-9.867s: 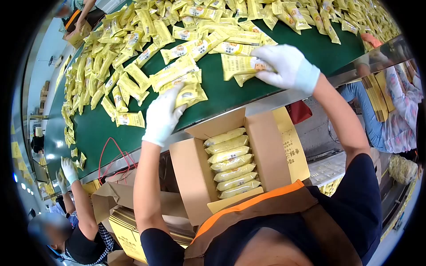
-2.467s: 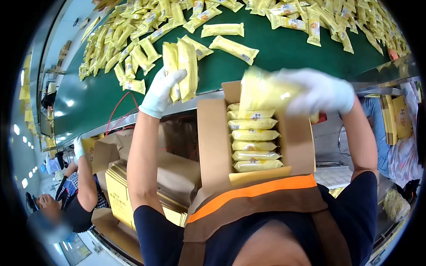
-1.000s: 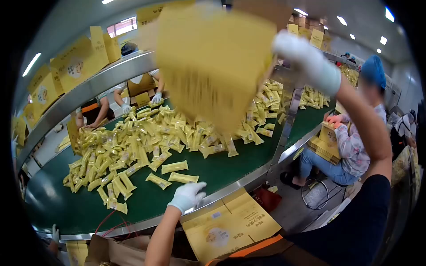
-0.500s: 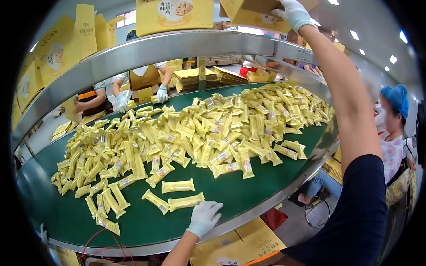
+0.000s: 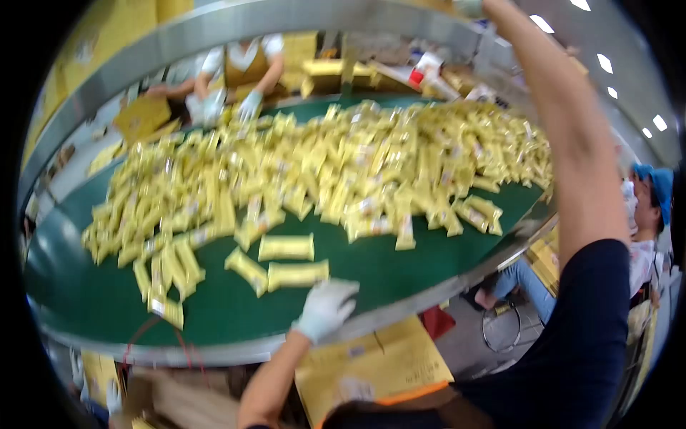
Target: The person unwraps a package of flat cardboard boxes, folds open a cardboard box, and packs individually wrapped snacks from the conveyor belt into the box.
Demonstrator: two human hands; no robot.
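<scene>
Left grip (image 5: pixel 326 309) loosely open, empty, at desk (image 5: pixel 407 279) edge; three separate packets (image 5: pixel 299 274) just beyond. Right grip (image 5: pixel 469 7) cropped, can't tell.

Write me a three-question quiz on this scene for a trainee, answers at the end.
1. Multiple choice. Where is the person's left hand?
A) Inside an open carton
B) At the near edge of the green surface, next to a yellow packet
C) On top of the heap across the surface

2. True or false: the right arm is raised, its hand up at the top of the picture.

3. Fill in the blank: the co-worker at the far right wears a ____ cap.

Key: 1 B; 2 true; 3 blue
</scene>
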